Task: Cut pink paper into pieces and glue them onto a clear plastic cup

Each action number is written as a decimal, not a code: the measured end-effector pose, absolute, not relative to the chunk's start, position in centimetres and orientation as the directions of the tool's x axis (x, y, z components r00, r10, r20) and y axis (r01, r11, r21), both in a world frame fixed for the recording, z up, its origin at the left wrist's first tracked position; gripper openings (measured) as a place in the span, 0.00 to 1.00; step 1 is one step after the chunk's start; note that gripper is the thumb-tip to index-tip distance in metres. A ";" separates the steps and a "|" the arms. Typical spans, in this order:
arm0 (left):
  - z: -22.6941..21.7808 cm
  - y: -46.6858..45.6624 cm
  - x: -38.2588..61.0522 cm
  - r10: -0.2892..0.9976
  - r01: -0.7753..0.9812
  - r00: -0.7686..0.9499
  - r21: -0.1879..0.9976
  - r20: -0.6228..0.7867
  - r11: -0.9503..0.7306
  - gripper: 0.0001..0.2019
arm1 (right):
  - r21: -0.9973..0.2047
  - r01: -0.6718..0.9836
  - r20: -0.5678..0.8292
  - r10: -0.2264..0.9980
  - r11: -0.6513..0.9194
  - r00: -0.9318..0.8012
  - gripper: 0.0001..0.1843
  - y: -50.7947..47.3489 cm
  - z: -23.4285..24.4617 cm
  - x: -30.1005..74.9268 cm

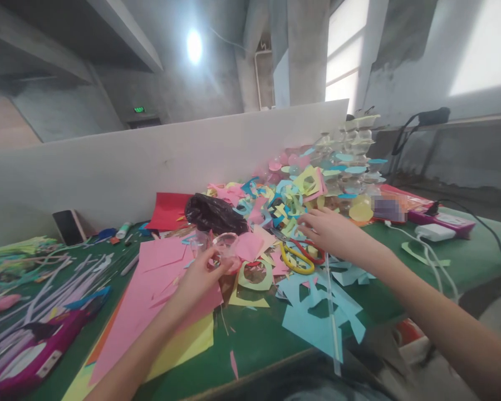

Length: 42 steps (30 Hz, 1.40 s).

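My left hand (209,266) is closed on a small clear plastic cup (226,240), its thumb and fingers at the near side. Another clear plastic piece (200,241) lies just behind that hand. My right hand (323,227) stretches out over the heap of paper scraps (291,196), fingers apart, with no held object visible. Close under it are scissors (297,260) with red and yellow handles. A translucent stick (333,317) runs from below my right wrist toward the table edge, across cut blue paper (307,323).
Pink sheets (121,328) and a black plastic bag (212,214) lie left of centre. Stacked clear cups with paper discs (353,159) stand at the back right. Magenta devices lie at left (37,351) and right (451,224). White cables (436,270) hang over the right edge.
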<state>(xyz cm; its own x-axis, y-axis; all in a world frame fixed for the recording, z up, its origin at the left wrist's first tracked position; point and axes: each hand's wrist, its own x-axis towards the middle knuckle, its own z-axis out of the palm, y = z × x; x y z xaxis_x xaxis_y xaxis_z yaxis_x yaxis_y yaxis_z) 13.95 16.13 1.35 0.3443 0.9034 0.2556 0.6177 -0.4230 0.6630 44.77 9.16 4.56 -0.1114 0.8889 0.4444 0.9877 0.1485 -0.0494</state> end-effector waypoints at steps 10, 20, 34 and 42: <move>0.6 14.8 14.9 0.888 0.354 0.430 0.875 0.163 -0.331 0.22 | -0.511 0.846 0.158 0.984 0.154 -0.084 0.29 17.9 3.9 37.3; -0.8 15.3 15.2 0.821 0.417 0.536 0.783 0.198 -0.461 0.16 | -0.696 0.683 0.197 0.974 0.222 -0.116 0.16 19.2 2.6 38.4; 2.6 17.3 12.1 0.883 0.530 0.297 0.706 0.364 -0.470 0.21 | -0.913 0.282 0.292 0.955 0.294 -0.050 0.12 18.4 4.4 38.4; 3.8 16.8 13.5 0.960 0.263 0.199 0.934 0.195 -0.244 0.27 | -0.979 0.051 0.174 0.942 0.196 -0.287 0.11 15.4 5.3 37.2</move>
